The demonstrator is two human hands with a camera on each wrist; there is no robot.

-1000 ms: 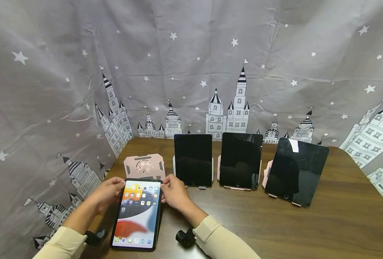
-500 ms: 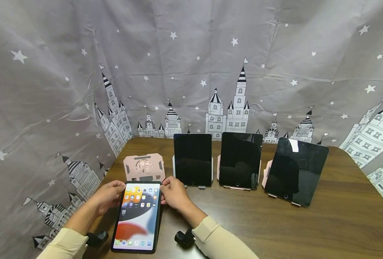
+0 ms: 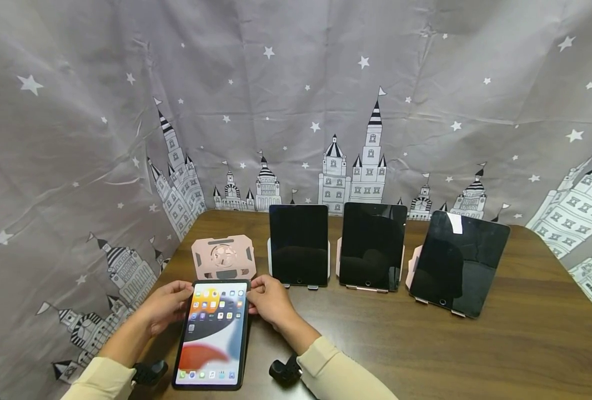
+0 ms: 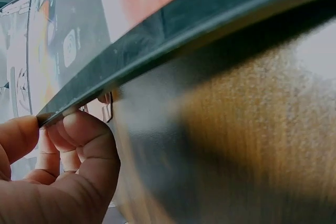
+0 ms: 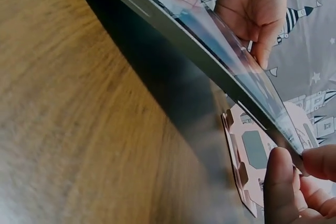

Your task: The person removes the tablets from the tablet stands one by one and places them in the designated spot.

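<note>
A tablet (image 3: pixel 211 333) with a lit home screen is held between both hands at the front left of the table. My left hand (image 3: pixel 168 305) pinches its upper left corner, thumb on the front and curled fingers behind, as the left wrist view shows. At the upper right corner, my right hand (image 3: pixel 268 300) pinches the edge between thumb and fingers. In the right wrist view the tablet's side edge (image 5: pixel 210 69) slants up off the wood, with a dark shadow under it. Just behind its top edge stands a pink tablet stand (image 3: pixel 224 255) bearing nothing.
Three dark-screened tablets lean on stands along the back: a left one (image 3: pixel 298 244), a middle one (image 3: pixel 372 247) and a right one (image 3: pixel 458 264), which is turned askew. Beyond the wooden table (image 3: pixel 536 344) hangs a grey curtain (image 3: pixel 296 111) printed with castles and stars.
The tablet's top edge has come down slightly toward me, so more of the pink stand's lower part shows. Both hands keep their pinch on the corners.
</note>
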